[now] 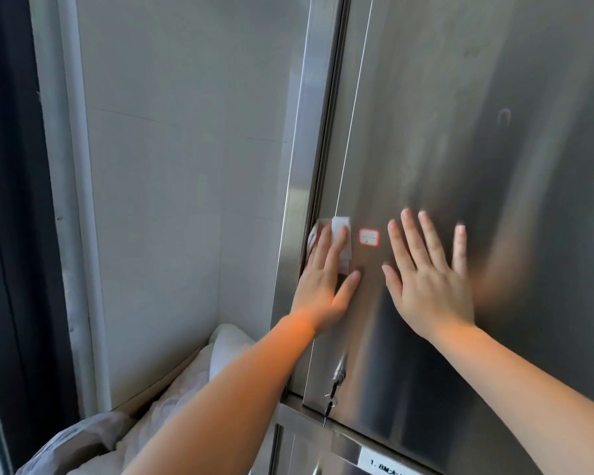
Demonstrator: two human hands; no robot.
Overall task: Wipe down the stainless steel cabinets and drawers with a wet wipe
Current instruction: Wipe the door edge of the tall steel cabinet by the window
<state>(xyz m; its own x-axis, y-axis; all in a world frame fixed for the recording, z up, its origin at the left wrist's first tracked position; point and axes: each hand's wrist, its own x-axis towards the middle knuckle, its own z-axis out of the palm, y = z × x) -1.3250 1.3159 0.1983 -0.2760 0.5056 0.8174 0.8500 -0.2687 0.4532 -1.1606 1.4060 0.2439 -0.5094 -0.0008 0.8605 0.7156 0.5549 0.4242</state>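
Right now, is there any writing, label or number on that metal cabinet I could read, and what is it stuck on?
"1.8M": start of a white label on the lower cabinet front; the characters after it are cut off by the picture's edge.
Red-bordered sticker on the cabinet door, between the left hand with the wet wipe and the right hand: only a small mark, too small to read.
Nothing else readable.

bare door [477, 97] above, keys [331, 402] jutting below, wall [186, 166] left

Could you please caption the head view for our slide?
Left hand presses a wet wipe along the steel cabinet door edge; right hand lies flat beside it.
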